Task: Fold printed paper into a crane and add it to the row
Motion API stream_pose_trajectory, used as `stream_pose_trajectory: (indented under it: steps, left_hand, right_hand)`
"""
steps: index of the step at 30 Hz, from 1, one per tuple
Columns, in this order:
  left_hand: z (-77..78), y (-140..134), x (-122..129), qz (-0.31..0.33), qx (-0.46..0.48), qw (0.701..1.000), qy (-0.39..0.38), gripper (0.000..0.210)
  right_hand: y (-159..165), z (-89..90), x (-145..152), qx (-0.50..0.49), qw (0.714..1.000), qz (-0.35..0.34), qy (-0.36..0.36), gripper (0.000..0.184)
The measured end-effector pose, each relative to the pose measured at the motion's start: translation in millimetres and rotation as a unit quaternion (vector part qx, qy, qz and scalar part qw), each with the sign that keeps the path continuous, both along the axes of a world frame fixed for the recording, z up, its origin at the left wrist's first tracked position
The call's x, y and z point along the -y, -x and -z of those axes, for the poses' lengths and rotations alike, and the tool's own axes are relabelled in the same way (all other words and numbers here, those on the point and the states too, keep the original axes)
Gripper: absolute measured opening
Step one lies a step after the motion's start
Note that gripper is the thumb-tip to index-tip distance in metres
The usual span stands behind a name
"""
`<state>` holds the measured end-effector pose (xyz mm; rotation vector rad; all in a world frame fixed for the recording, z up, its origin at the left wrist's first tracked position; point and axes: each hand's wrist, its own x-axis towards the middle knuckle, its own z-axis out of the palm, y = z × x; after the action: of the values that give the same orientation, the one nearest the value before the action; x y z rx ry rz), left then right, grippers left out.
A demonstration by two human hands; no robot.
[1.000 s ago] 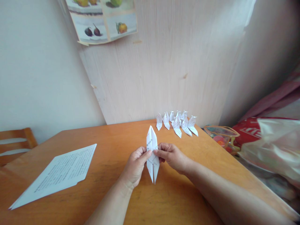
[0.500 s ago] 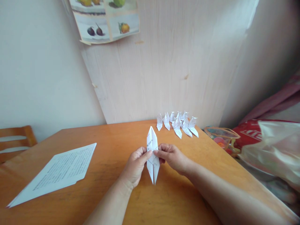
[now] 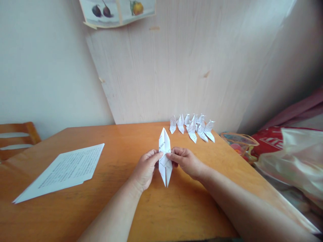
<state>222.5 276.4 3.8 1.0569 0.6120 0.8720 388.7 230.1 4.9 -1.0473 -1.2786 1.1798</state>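
Observation:
A long folded piece of white printed paper [image 3: 165, 164] is held upright over the table, pointed at the top and split into two points at the bottom. My left hand [image 3: 147, 168] pinches its left edge, thumb on the front face. On the opposite edge my right hand [image 3: 186, 162] grips it in the same way, its thumb close to the left one. The other fingers of both hands are partly hidden behind the paper.
Several folded paper cranes [image 3: 193, 129] stand at the table's back right. Printed sheets [image 3: 63, 171] lie on the wooden table [image 3: 121, 141] at left. Beyond the right edge are plastic bags [image 3: 295, 161] and a basket [image 3: 238, 143]. A chair [image 3: 20, 137] is at far left.
The view has tilted down slightly, so the table's contents and the wall sit higher in the picture. Both hands keep the same hold on the folded paper.

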Motion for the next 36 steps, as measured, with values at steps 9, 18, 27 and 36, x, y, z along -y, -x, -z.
stream_pose_trajectory:
  steps: [9, 18, 27, 36]
  left_hand:
    - [-4.6, 1.3, 2.9, 0.014, -0.003, 1.000, 0.004, 0.028]
    - [-0.7, 0.1, -2.2, -0.024, 0.017, 1.000, 0.000, 0.027]
    - [-10.6, 2.1, 5.0, 0.031, 0.001, 0.999, -0.024, 0.030]
    - [-3.8, 2.0, 1.4, -0.004, -0.020, 0.999, -0.033, 0.022]
  right_hand:
    - [0.0, -1.4, 1.3, 0.001, 1.000, 0.001, -0.001, 0.039]
    - [0.3, 1.3, 0.2, 0.012, 1.000, 0.005, 0.001, 0.039]
    - [-2.2, 8.3, -3.1, 0.030, 0.999, 0.020, -0.016, 0.037]
    - [-0.6, 6.9, -2.1, 0.025, 0.999, 0.029, -0.013, 0.036]
